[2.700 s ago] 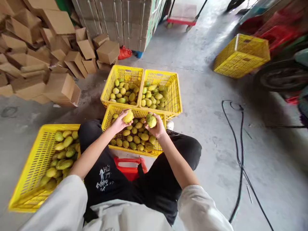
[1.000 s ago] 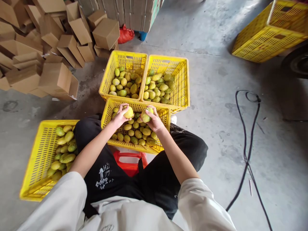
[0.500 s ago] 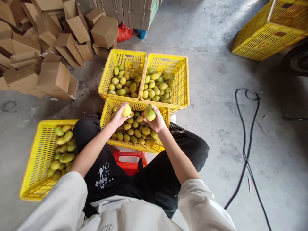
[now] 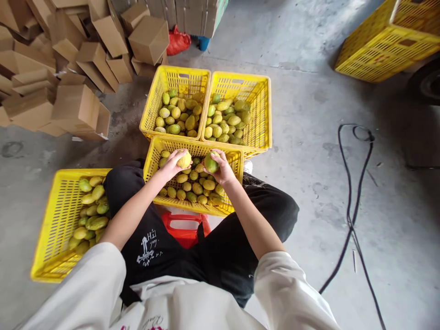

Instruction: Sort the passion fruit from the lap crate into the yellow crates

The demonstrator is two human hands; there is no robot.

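My left hand (image 4: 174, 163) has its fingers wrapped round a yellow mango (image 4: 184, 160). Beside it, my right hand (image 4: 222, 167) grips a greener mango (image 4: 211, 162). The two fruits are a short gap apart, above the near yellow crate (image 4: 195, 211) between my knees. Many yellow-green mangoes (image 4: 197, 188) lie in that crate, partly hidden by my hands and forearms.
Two more mango crates stand beyond, the far left crate (image 4: 146, 114) and far right crate (image 4: 263, 110). Another crate (image 4: 51, 220) sits by my left leg. A red stool (image 4: 187, 239), cardboard boxes (image 4: 75, 107), a black cable (image 4: 350, 224) and stacked crates (image 4: 374, 55) surround me.
Both hands still hold their mangoes. The left hand has moved slightly right and the right hand slightly left, with the fruits turned a little. The view has shifted slightly.
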